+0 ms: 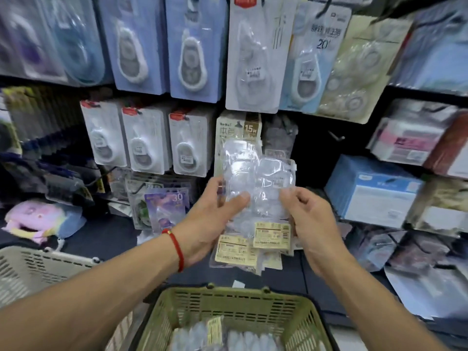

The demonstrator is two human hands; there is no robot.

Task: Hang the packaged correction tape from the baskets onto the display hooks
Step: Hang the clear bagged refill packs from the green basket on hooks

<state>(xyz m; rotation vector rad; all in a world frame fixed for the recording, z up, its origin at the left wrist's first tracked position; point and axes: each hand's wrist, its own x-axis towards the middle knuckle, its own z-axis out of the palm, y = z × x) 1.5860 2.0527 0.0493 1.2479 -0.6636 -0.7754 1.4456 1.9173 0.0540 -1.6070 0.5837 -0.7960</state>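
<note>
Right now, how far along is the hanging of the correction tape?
Partway. Done: rows of packs already hang on the display. In hand: the left hand and right hand both grip a clear bunch of packaged correction tape, not yet on a hook. Left: more packs lie in the green basket, and a bare hook shows nearby.

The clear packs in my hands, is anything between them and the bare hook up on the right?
Nothing visible: the clear packs, held by left hand and right hand, face open dark panel toward the bare hook.

Clear blister tape pkgs (258, 188) fanned upright, above green basket (301, 315)
</note>
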